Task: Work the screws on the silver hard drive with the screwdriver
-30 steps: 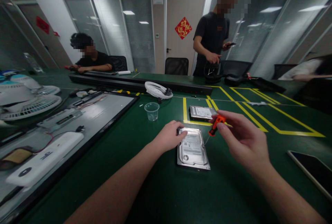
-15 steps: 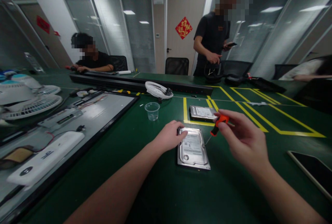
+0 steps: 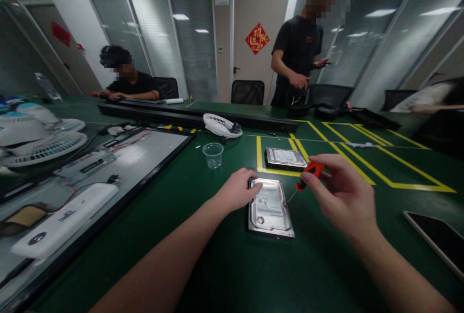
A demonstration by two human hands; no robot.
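Observation:
A silver hard drive (image 3: 270,209) lies flat on the green table (image 3: 224,274). My left hand (image 3: 241,190) grips its upper left corner, with fingers on the top face and at the edge. Pinched between the fingers of my right hand (image 3: 339,185) is a red and black screwdriver (image 3: 311,173), tilted, its tip touching the drive's right edge. A second hard drive (image 3: 285,157) rests just behind, inside a yellow tape outline. To the left of that one stands a small clear plastic cup (image 3: 213,155).
On the left are a large flat panel (image 3: 145,158) with a white power strip (image 3: 67,219) and white fan parts (image 3: 32,134). A white grille (image 3: 222,125) lies before a long black bar (image 3: 174,116). A phone (image 3: 440,238) is at right. Several people are around the table.
The screwdriver in my right hand leans a little further right, and the fingers have shifted slightly on its handle. My left hand and the drive have stayed in place.

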